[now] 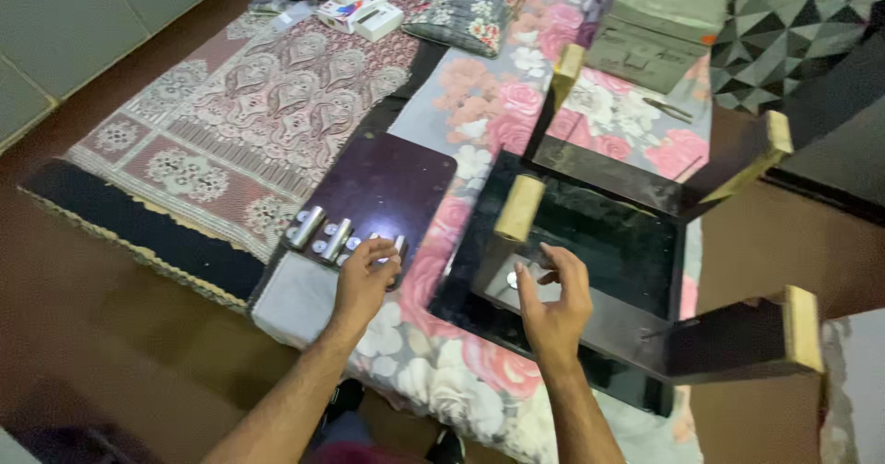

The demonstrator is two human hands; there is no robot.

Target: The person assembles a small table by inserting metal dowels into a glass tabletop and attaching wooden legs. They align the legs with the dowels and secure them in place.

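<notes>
under both hands spreads the floral bedsheet with pink roses on a pale ground (479,118), and off to the left of the left hand lies the maroon and cream patterned woven rug (267,105), running well away from it. beneath and beyond the right hand sits the black glossy wooden furniture frame with raw pale board ends (636,243), lying on the sheet with its legs sticking out to the right; a round metal fitting shows on its dark panel just in front of the right fingers, though it is too blurred to make out more. just ahead of the left hand rests the dark purple flat rectangular board (387,187), near the frame's left edge. far beyond the right hand, at the top of the sheet, stands the grey-green boxy case (659,22). far beyond the left hand, up on the rug, are small white cardboard boxes (364,12). smallest of all, the short shiny metal cylinders (323,234) lie in a row on the near edge of the purple board.

the left hand (362,280) reaches onto that row, fingers curled down over the nearest cylinders and touching them, though i cannot tell whether it has truly gripped one. the right hand (553,303) hovers over the frame's panel, fingers loosely spread and half bent, holding nothing.
</notes>
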